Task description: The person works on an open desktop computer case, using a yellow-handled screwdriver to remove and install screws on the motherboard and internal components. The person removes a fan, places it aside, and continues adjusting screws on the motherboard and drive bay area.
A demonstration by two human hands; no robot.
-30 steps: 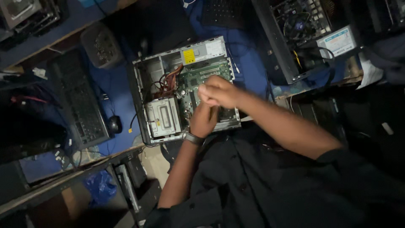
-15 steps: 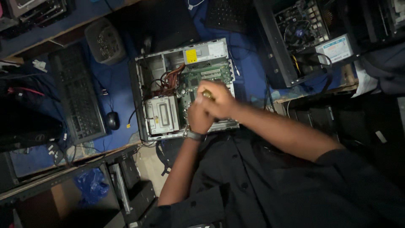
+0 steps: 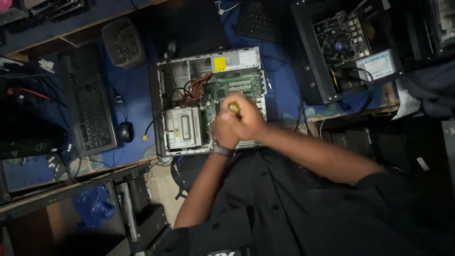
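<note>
Yellow-handled tool (image 3: 234, 108) clasped in right hand (image 3: 246, 121), left hand (image 3: 225, 130) wrapped alongside, above open grey metal computer case (image 3: 189, 71) on bench.

Both hands sit closer together now: the right hand (image 3: 247, 118) closes over the left hand (image 3: 225, 130), where 1 second ago they lay side by side with fingers spread. A small yellowish tool handle (image 3: 234, 108) now shows at 12 o'clock of the joined fists. The hands and open computer case (image 3: 208, 64) sit slightly toward 12 o'clock in view.
</note>
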